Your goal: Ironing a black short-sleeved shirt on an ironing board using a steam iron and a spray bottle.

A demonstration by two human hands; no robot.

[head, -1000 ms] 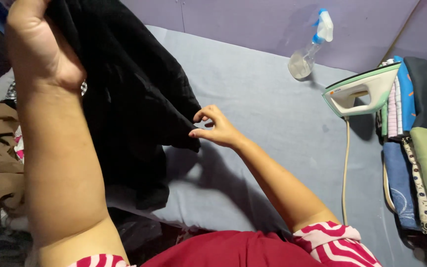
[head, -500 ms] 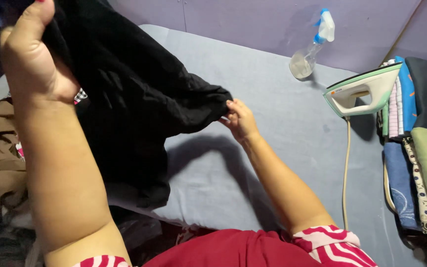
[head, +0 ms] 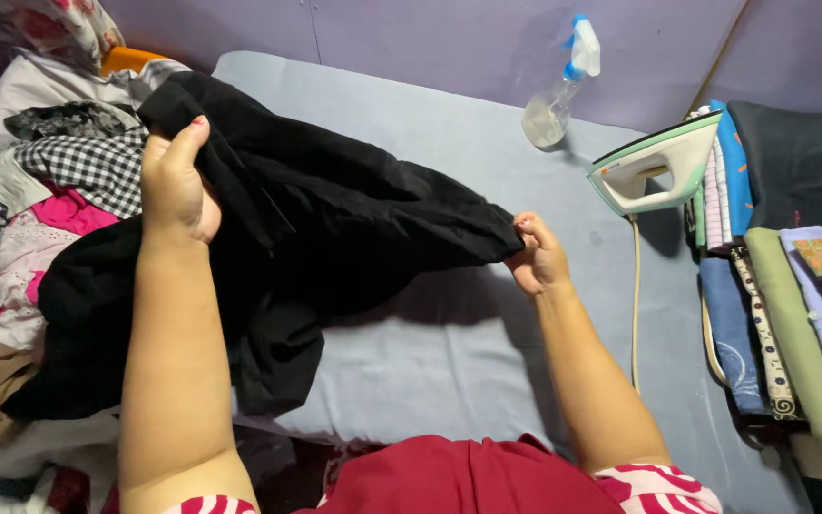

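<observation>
A black garment (head: 335,228) is stretched between both hands above a grey-blue padded ironing surface (head: 449,362). My left hand (head: 175,181) grips a bunched part of it at the upper left, fingers closed around the cloth. My right hand (head: 537,255) pinches the garment's right edge near the middle of the surface. The rest of the black cloth hangs down and drapes over the surface's left side.
A green and white iron (head: 658,171) stands upright at the right, its cord (head: 636,305) trailing down. A spray bottle (head: 558,95) leans against the purple wall. Folded clothes (head: 792,305) are stacked at the right. A heap of loose clothes (head: 40,219) lies at the left.
My left hand has come down from high in the frame with the cloth. My right hand has moved to the right, pulling the garment's edge outward and spreading it.
</observation>
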